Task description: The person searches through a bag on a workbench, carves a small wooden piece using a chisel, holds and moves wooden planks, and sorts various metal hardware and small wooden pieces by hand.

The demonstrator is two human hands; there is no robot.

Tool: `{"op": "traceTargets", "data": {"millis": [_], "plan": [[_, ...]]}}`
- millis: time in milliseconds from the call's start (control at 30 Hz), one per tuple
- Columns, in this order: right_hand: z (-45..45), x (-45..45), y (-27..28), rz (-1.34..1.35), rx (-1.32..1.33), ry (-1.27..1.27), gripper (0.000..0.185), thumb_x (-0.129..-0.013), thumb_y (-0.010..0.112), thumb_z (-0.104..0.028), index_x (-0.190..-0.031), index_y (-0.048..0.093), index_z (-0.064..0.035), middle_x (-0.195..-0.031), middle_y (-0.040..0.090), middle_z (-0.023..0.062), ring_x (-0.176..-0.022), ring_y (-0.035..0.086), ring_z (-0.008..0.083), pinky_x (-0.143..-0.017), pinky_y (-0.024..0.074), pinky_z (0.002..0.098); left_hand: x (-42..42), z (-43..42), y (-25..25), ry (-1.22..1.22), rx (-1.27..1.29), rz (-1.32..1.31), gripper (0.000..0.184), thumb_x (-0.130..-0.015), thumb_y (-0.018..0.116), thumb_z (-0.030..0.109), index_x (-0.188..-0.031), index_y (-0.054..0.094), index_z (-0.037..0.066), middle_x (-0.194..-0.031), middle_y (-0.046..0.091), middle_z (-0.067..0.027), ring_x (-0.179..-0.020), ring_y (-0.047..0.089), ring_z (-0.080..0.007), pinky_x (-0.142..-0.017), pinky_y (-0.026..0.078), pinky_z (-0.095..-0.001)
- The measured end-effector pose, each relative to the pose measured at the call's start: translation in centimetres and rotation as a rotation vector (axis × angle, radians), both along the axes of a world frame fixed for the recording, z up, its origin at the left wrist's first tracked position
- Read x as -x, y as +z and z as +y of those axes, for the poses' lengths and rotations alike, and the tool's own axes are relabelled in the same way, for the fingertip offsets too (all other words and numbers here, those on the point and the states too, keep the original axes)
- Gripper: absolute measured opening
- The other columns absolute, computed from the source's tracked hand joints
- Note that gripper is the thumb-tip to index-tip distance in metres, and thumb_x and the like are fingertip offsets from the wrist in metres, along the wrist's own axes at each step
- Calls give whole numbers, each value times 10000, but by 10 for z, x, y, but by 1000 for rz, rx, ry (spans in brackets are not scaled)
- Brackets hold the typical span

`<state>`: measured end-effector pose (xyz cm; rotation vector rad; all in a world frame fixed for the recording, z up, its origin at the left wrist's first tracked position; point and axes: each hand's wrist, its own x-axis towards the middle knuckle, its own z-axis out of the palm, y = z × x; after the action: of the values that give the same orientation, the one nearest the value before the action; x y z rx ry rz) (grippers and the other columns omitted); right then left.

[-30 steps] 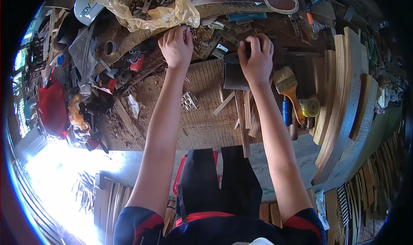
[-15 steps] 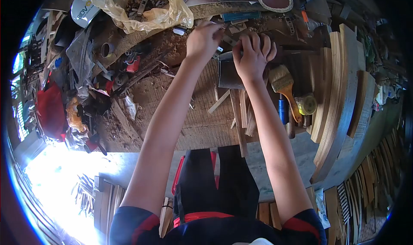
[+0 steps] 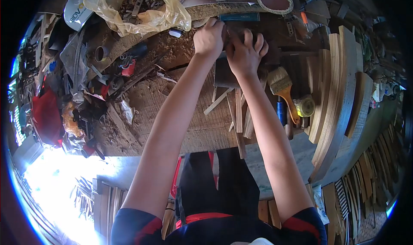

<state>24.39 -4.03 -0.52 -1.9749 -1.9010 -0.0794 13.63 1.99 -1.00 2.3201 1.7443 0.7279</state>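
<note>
Dark sheet (image 3: 223, 75) lies back from the counter's (image 3: 202, 133) front edge, partly beneath your right hand (image 3: 248, 51), perhaps steadied; I can't tell if that grip or your left hand (image 3: 209, 38) holds anything.

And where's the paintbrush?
In the head view, the paintbrush lies on the workbench, to the right of and lower than the right hand, beside the blue handle.

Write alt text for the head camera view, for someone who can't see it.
A person's left hand and right hand are close together over a cluttered wooden workbench, fingers curled; anything gripped is hard to make out. A crumpled yellowish plastic bag lies toward the upper left; to the right are a paintbrush and long wooden pieces.
</note>
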Motion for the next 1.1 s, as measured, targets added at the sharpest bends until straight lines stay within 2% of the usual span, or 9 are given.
{"op": "traceTargets", "data": {"millis": [200,267,433,567,667,733,767,867,1100], "plan": [[-2,0,1,84,-4,-29,308,-761,599,-279,-1065,620,-231,-1163,471,31,-1143,364,342,-969,245,542,19,-27,11,118,17,-184,134,-817,606,195,-812,609,61,-774,597,-121,-688,608,-309,-582,491,-394],[-2,-2,-1,119,-71,-42,301,-766,601,-239,-1066,617,-222,-1186,477,12,-1143,365,342,-957,245,535,23,-37,16,153,258,-386,149,-815,614,184,-786,624,39,-729,608,-137,-698,601,-313,-575,475,-382],[4,-8,6,276,-119,-35,250,-831,551,-188,-1072,618,-201,-1155,557,5,-1158,367,346,-957,246,504,28,-63,47,197,615,-882,226,-889,608,210,-892,648,-13,-719,572,41,-626,468,-39,-568,380,-211],[8,-17,41,458,-227,108,245,-899,494,-200,-1105,607,-134,-1064,617,55,-1086,462,313,-957,281,422,34,-86,89,163,789,-1217,188,-901,588,188,-953,630,13,-666,449,83,-571,326,0,-499,244,-189],[-6,-3,85,646,-226,178,294,-905,538,-254,-1117,598,-60,-1042,618,85,-950,550,233,-888,366,335,44,-101,114,99,831,-1249,195,-906,578,196,-942,628,11,-672,458,78,-572,332,-6,-501,247,-187],[-22,16,114,1628,190,4,339,-879,603,-280,-1100,610,-23,-1016,624,57,-896,558,146,-797,408,275,53,-110,122,102,862,-1269,186,-905,583,168,-923,629,-12,-746,550,48,-649,430,-13,-567,347,-181],[-26,16,124,1695,353,23,375,-849,654,-297,-1076,614,-2,-987,625,41,-842,552,76,-716,414,215,56,-115,127,86,869,-1283,193,-909,579,175,-926,632,-10,-734,544,53,-638,422,-9,-554,338,-178],[-44,25,131,1822,519,11,353,-854,648,-306,-1056,618,-18,-962,635,57,-824,564,81,-679,419,203,68,-132,141,131,863,-1295,202,-915,572,187,-922,637,-4,-706,534,57,-612,411,-4,-528,323,-175],[-62,56,112,2533,354,4,235,-873,618,-193,-1030,585,-22,-947,634,80,-844,608,145,-751,509,270,112,-211,132,308,821,-1164,199,-904,586,196,-804,617,26,-644,518,41,-569,424,-15,-508,320,-180]]}}
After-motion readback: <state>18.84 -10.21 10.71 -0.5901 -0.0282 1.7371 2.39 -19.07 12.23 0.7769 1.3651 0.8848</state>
